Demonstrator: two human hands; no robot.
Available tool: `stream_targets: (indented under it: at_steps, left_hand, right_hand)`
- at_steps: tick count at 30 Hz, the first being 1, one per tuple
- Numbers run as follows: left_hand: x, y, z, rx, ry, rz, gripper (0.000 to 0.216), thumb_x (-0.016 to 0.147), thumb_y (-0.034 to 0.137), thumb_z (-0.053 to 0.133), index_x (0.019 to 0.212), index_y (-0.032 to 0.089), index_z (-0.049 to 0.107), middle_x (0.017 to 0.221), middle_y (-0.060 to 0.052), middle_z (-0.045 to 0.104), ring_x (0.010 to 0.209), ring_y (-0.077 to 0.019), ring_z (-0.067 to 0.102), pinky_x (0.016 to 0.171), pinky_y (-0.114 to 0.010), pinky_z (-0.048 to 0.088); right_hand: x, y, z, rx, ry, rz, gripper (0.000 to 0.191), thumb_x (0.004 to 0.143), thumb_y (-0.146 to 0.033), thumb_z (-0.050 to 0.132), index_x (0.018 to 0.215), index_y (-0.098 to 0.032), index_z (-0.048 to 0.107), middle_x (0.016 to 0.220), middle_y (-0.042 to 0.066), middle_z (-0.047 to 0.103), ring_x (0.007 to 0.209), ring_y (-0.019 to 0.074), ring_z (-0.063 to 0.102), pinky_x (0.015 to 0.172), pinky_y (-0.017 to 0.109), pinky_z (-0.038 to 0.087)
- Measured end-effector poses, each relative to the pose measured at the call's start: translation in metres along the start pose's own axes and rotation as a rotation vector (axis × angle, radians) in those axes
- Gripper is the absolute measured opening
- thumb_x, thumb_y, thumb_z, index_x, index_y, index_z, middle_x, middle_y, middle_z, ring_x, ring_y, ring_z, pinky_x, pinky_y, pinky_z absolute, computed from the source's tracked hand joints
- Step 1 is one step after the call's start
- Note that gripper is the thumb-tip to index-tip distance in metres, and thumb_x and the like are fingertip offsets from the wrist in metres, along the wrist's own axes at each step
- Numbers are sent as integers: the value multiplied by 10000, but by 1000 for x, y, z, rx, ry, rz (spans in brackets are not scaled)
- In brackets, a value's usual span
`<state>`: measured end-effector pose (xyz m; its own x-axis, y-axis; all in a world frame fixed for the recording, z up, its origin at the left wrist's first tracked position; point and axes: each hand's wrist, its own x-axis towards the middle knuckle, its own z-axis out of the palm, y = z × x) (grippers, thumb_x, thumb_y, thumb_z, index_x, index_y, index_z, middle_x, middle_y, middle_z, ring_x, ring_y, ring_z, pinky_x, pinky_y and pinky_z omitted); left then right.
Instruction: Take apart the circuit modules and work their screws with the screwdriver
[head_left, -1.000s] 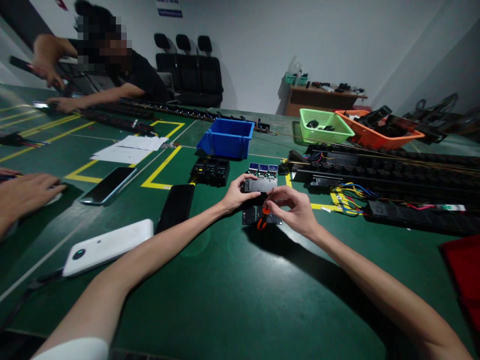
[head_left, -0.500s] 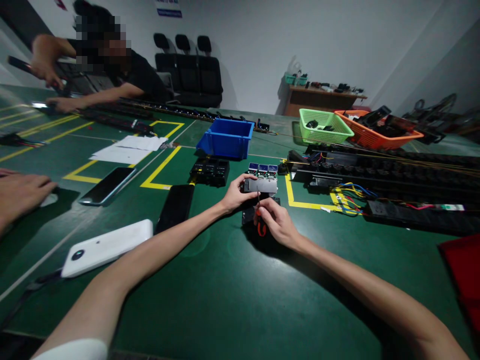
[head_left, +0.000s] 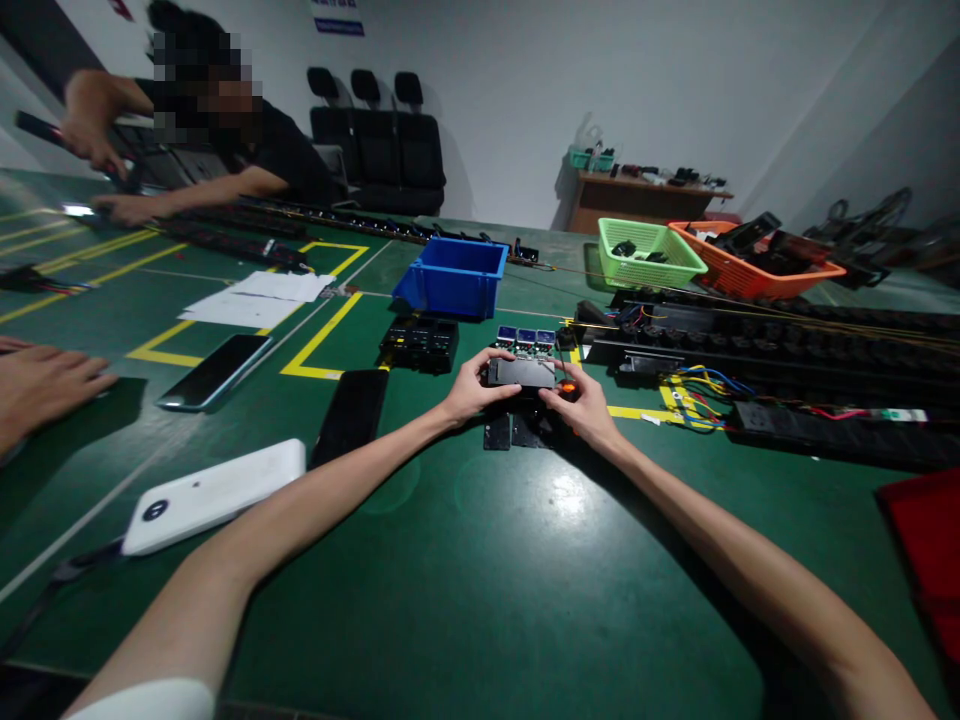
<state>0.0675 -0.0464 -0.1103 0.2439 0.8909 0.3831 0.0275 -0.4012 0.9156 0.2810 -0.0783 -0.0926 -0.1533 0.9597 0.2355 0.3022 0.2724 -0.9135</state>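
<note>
— Where is the grey module point(head_left: 522, 372) found?
— It is held over the green table point(head_left: 465, 560), between the blue bin point(head_left: 454, 275) and some black plates point(head_left: 517, 432).
— How is it gripped?
— Its left end is pinched in the grip of the left hand point(head_left: 471, 388). An orange tool point(head_left: 568, 387) is enclosed in the grip of the right hand point(head_left: 583, 408), whose fingertips are laid against the module's right end.

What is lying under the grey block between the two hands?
Flat dark plates lie on the green table beneath the grey block. The left hand and the right hand, gripping an orange tool, hide whatever else is below.
</note>
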Motion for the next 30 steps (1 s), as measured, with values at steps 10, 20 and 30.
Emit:
stream_targets:
  at_steps: [10, 20, 30]
  left_hand:
    - [0, 4, 0, -69, -33, -9, 603, 621, 379, 824, 1130, 176, 572, 1155, -91, 613, 1030, -204, 598, 902, -307, 466]
    - [0, 2, 3, -362, 11, -173, 775, 583, 315, 854, 1234, 204, 447, 992, -40, 646, 890, -160, 630, 800, -257, 478]
    - [0, 7, 3, -571, 18, -246, 550, 693, 324, 790, 1151, 154, 538, 1066, -70, 660, 949, -173, 640, 880, -294, 488]
  right_hand:
    - [-1, -1, 1, 50, -2, 24, 589, 735, -425, 705, 1241, -185, 523, 590, -42, 602, 437, 97, 495, 419, 195, 357]
    - [-4, -6, 4, 139, 25, 85, 563, 652, -495, 762, 1073, -188, 548, 575, -54, 575, 415, 87, 461, 392, 204, 332]
    - [-10, -12, 10, 171, -85, 32, 594, 702, -398, 759, 1211, -191, 533, 682, -50, 550, 475, 64, 439, 415, 197, 346]
